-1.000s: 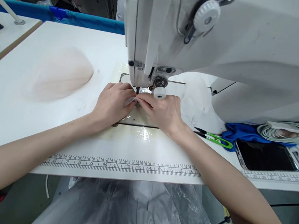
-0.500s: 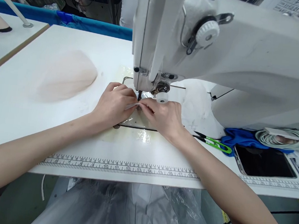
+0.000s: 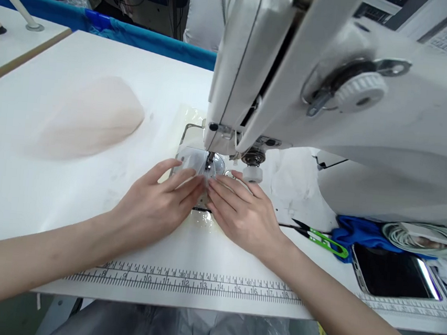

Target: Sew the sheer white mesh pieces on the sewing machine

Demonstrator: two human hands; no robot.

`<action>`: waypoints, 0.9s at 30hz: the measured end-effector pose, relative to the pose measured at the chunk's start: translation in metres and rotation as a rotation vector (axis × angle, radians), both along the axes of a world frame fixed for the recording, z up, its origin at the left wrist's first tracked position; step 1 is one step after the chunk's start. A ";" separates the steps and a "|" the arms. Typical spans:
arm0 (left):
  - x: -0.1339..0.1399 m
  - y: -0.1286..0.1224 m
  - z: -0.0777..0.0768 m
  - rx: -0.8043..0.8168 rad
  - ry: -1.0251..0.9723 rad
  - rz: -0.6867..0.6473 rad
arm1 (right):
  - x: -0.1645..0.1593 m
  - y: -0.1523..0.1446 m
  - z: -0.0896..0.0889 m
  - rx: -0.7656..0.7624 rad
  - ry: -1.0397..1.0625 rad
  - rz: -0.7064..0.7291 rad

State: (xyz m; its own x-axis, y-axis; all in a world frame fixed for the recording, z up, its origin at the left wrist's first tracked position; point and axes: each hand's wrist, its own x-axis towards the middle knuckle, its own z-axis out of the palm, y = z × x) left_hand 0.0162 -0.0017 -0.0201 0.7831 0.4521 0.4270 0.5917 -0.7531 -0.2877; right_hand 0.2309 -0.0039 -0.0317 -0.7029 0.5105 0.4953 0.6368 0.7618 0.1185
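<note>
A white sewing machine (image 3: 252, 75) stands over the table, its presser foot (image 3: 210, 162) lowered close to the metal plate. Under and around the foot lies a thin, sheer whitish fabric (image 3: 193, 158), hard to tell from the plate. My left hand (image 3: 161, 198) lies on its left side, fingers stretched out and apart, tips near the foot. From the right, my right hand (image 3: 243, 206) rests with its fingers out flat, tips just in front of the foot. Both hands press on the fabric without gripping it. Part of the fabric is hidden beneath the fingers.
A sheer beige fabric piece (image 3: 94, 118) lies to the left. On the right are green-handled thread snips (image 3: 325, 241), a blue cloth (image 3: 353, 235), a phone (image 3: 395, 273) and a coil of pale cord (image 3: 418, 240). A printed ruler (image 3: 196, 283) runs along the front edge.
My fingers have gone from pinching the fabric at the foot to lying flat on it. Both hands sit a little nearer the front edge. The camera view has shifted and tilted.
</note>
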 end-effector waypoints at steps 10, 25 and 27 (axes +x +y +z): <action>-0.004 -0.002 -0.009 -0.102 -0.049 0.003 | 0.003 -0.002 0.002 -0.087 0.018 -0.027; -0.005 0.002 -0.012 -0.140 -0.095 -0.010 | 0.000 -0.003 0.003 -0.049 0.002 -0.055; -0.005 0.003 -0.012 -0.133 -0.102 -0.009 | 0.000 -0.002 0.002 -0.042 0.000 -0.054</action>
